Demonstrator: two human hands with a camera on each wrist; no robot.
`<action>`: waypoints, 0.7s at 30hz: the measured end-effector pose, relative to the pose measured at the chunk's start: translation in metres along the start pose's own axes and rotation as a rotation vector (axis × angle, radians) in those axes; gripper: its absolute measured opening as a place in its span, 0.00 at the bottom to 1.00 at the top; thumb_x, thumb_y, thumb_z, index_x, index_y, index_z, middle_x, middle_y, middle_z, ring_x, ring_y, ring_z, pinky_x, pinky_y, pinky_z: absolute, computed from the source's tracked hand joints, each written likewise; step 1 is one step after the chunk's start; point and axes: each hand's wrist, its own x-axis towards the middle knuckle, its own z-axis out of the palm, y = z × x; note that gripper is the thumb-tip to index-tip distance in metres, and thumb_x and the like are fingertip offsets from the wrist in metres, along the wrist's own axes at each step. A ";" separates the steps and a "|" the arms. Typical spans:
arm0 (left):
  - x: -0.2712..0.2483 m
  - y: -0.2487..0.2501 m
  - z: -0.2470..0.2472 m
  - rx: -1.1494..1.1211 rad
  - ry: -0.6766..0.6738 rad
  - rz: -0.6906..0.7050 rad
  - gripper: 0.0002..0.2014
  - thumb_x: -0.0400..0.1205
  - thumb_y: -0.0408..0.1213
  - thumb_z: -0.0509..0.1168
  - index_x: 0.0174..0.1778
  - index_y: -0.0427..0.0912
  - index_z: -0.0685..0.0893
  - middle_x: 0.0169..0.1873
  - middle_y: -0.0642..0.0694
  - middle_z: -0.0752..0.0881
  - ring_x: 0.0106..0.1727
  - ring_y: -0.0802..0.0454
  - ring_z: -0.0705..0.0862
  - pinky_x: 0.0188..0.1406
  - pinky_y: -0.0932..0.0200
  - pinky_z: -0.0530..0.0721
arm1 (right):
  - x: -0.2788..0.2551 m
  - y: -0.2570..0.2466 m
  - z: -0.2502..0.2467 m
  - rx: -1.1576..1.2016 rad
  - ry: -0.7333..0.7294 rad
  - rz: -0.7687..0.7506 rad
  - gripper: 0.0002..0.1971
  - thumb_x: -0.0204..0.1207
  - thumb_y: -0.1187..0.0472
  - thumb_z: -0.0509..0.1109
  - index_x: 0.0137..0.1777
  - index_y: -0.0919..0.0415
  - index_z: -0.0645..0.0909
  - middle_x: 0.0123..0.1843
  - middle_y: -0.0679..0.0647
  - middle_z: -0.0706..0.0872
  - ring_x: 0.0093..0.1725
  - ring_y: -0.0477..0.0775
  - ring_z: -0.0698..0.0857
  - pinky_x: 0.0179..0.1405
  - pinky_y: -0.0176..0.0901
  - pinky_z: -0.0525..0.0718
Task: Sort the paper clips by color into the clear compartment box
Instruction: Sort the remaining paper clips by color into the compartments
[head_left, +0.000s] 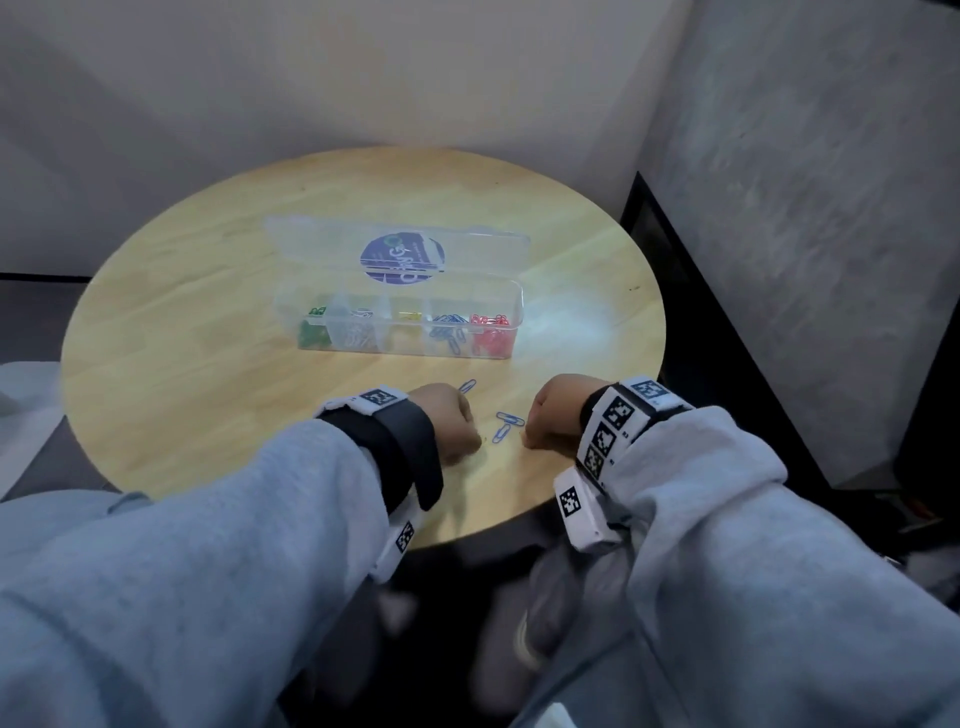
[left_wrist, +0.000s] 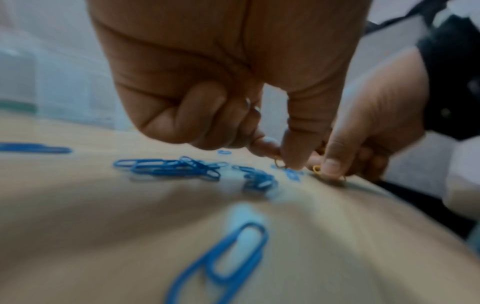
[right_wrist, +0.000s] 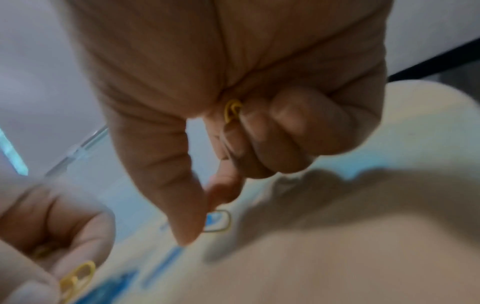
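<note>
The clear compartment box (head_left: 521, 304) lies open mid-table, holding green, white, yellow, blue and red clips in separate cells. Near the front edge, my left hand (head_left: 470, 441) has its fingers curled, and thumb and forefinger pinch a yellow paper clip (left_wrist: 279, 164) against the table. My right hand (head_left: 530, 436) is curled too, with a yellow clip (right_wrist: 233, 111) tucked under its folded fingers. Its thumb and forefinger touch another clip (right_wrist: 218, 221) lying on the wood. Loose blue clips (head_left: 503, 426) lie between the hands, and one more blue clip (head_left: 467, 385) lies just beyond my left hand.
The round wooden table (head_left: 208, 312) stands against a pale wall, with a grey wall and a dark gap to its right. The box lid (head_left: 322, 241) lies folded back behind the box. Several blue clips (left_wrist: 168, 167) lie close to my left wrist.
</note>
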 end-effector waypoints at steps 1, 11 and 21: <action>-0.001 -0.004 -0.006 -0.077 -0.007 -0.013 0.08 0.73 0.34 0.68 0.28 0.45 0.79 0.29 0.48 0.81 0.34 0.49 0.79 0.33 0.63 0.74 | -0.002 -0.002 -0.004 0.082 -0.014 0.002 0.10 0.64 0.58 0.75 0.43 0.63 0.86 0.36 0.56 0.85 0.33 0.55 0.81 0.37 0.40 0.80; -0.010 -0.045 -0.075 -0.954 0.046 -0.085 0.22 0.81 0.22 0.54 0.20 0.41 0.73 0.28 0.44 0.73 0.16 0.62 0.74 0.13 0.75 0.66 | -0.002 -0.054 -0.038 1.082 -0.191 -0.232 0.13 0.78 0.73 0.58 0.33 0.60 0.70 0.30 0.53 0.75 0.21 0.43 0.72 0.19 0.28 0.67; 0.010 -0.070 -0.112 -1.230 0.118 -0.151 0.11 0.80 0.24 0.54 0.40 0.41 0.79 0.31 0.46 0.74 0.23 0.58 0.75 0.16 0.73 0.74 | 0.026 -0.107 -0.050 1.555 -0.143 -0.249 0.12 0.78 0.78 0.54 0.40 0.72 0.78 0.36 0.59 0.74 0.33 0.52 0.76 0.28 0.33 0.85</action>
